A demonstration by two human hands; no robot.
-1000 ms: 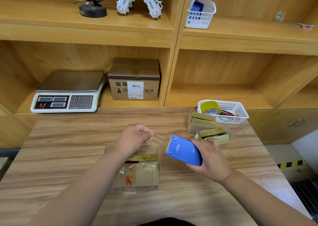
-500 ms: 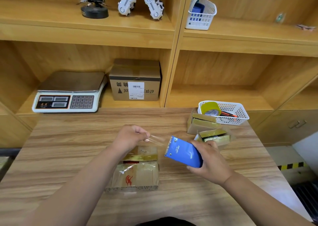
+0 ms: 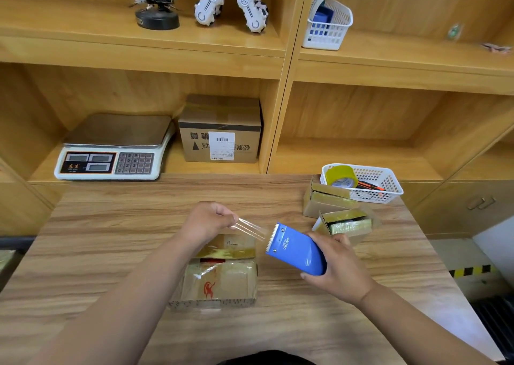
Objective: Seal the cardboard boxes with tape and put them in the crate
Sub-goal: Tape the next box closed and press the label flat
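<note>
1. The left grip [image 3: 207, 221] curls its fingertips out of sight where it pinches the clear tape [image 3: 249, 228].
2. The right grip [image 3: 339, 267] covers the rear of the blue tape dispenser [image 3: 294, 249], and its roll is hidden.
3. The left forearm covers the left side of the cardboard box [image 3: 225, 278] on the surface [image 3: 111, 239].
4. The top edge cuts off the white robot model [image 3: 230, 5] above its wheeled legs.
5. The print on the label [image 3: 221, 145] of the shelf box [image 3: 219, 114] is too small to read.
6. A green speck [image 3: 454, 30] and a pinkish scrap [image 3: 498, 48] on the upper right shelf are too blurred to identify.
</note>
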